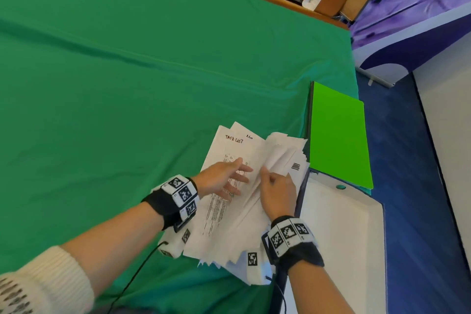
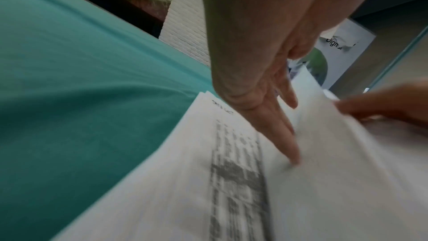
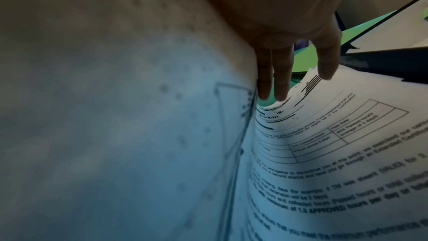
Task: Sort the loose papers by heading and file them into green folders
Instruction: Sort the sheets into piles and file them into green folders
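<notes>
On the green bench [image 1: 127,84], flat left hand [image 1: 221,180] pins the task-list sheet [image 1: 229,150]; right hand [image 1: 276,191], pinching lifted sheets [image 1: 283,153], should turn them singly.

papers [image 1: 242,232] on cloth [image 1: 127,84] | folder [image 1: 339,135] to right | binder [image 1: 339,237] nearer, maybe open

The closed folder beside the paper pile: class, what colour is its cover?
Bright green; the folder shows best in the head view.

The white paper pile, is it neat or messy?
Messy. The white paper pile is fanned, corners jutting; the right hand lifts some sheets.
</notes>
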### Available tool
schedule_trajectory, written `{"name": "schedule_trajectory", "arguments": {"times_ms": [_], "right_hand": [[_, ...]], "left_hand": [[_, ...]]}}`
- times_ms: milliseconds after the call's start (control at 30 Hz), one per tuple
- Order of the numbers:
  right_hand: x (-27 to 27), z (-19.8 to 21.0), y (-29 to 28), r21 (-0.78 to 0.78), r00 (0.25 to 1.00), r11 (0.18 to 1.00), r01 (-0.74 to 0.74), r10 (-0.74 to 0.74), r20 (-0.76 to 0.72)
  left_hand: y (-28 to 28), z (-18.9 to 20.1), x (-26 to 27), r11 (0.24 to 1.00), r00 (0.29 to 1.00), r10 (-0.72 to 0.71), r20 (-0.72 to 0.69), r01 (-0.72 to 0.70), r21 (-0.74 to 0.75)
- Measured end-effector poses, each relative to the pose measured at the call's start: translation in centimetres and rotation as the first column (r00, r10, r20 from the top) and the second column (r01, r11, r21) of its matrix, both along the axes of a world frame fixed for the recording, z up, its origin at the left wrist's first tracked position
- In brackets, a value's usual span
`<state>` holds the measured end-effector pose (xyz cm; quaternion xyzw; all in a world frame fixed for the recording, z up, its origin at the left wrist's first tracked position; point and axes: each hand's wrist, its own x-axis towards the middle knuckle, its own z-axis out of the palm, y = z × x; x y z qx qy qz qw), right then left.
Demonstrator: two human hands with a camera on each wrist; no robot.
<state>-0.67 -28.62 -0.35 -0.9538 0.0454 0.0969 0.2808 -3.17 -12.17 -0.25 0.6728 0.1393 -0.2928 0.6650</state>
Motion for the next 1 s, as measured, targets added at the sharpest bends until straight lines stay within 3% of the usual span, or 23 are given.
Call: {"name": "schedule_trajectory", "arguments": {"times_ms": [167, 233, 300, 400, 467, 633, 767, 867, 933, 1000], "right_hand": [[0.1, 0.3, 0.5, -0.05, 1.0, 0.999, -0.016, 0.015, -0.006], [0.1, -0.2, 0.1, -0.092, 0.999, 0.995, -0.042, 0.043, 0.015], [0.0, -0.6, -0.3, -0.069, 0.999, 0.997, -0.033, 0.034, 0.015], [0.3, -1.0, -0.5, -0.045, 1.0, 0.999, -0.01, 0.011, 0.02], [0.5, -1.1, -0.6, -0.022, 1.0, 0.999, 0.024, -0.024, 0.0], [1.3, -0.9, -0.4, -0.006, 0.994, 0.999, 0.046, -0.046, -0.101], [2.6, -0.8, -0.9, 0.005, 0.966, 0.991, 0.136, -0.132, -0.22], [2.9, -0.8, -1.2, 0.019, 0.956, 0.982, 0.189, -0.18, -0.232], [2.9, -0.9, -1.2, 0.008, 0.958, 0.983, 0.185, -0.179, -0.224], [2.5, -1.1, -1.2, 0.001, 0.966, 0.985, 0.171, -0.168, -0.198]], "left_hand": [[-2.1, -0.1, -0.4, 0.981, 0.982, -0.164, 0.094, 0.152, 0.121], [-1.2, -0.5, 0.6, 0.948, 0.961, -0.236, 0.147, 0.194, 0.251], [0.4, -1.1, 2.5, 0.863, 0.94, -0.278, 0.199, 0.153, 0.482], [3.5, -2.3, 7.0, 0.669, 0.937, -0.254, 0.239, -0.008, 0.743], [5.0, -2.8, 10.0, 0.554, 0.919, -0.344, 0.192, 0.034, 0.832], [5.6, -4.2, 13.4, 0.469, 0.864, -0.494, 0.093, 0.175, 0.866], [5.7, -4.4, 14.0, 0.551, 0.893, -0.403, 0.199, 0.064, 0.832], [5.5, -3.2, 14.0, 0.563, 0.878, -0.416, 0.236, 0.045, 0.825], [5.2, -2.2, 13.8, 0.513, 0.86, -0.477, 0.181, 0.105, 0.852], [4.9, -1.5, 13.6, 0.389, 0.789, -0.6, 0.131, 0.144, 0.91]]}}
